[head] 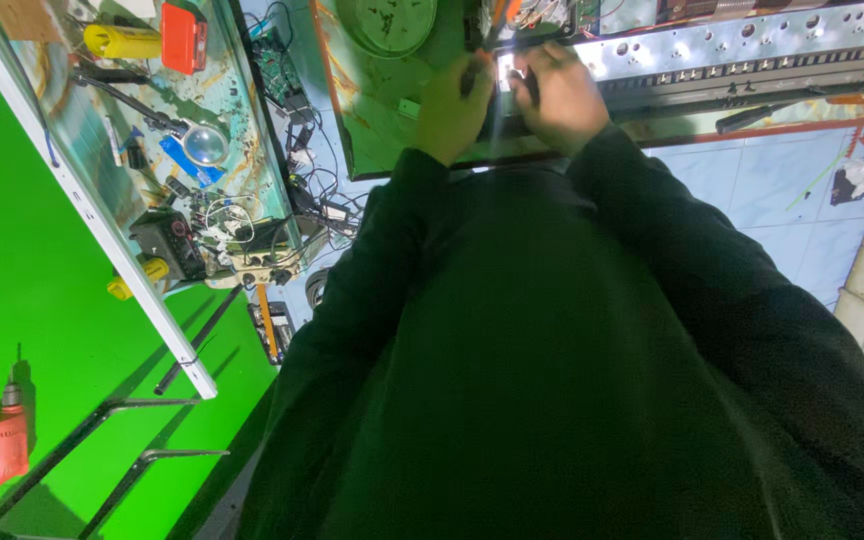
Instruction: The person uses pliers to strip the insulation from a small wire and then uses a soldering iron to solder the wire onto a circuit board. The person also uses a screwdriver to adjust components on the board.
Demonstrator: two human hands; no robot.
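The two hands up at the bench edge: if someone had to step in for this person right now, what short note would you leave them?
Left hand: closed around a dark, slim tool handle, its grip firm; the tip is hidden.
Right hand: fingers pressed on a small dark object at the bench edge, beside a bright spot of light.
Nearby: a long perforated metal panel lies to the right, a round green dish above the left hand.
The side shelf holds a magnifying lens, wires and a yellow tube.
Done or left: cannot tell; the hands cover the work.
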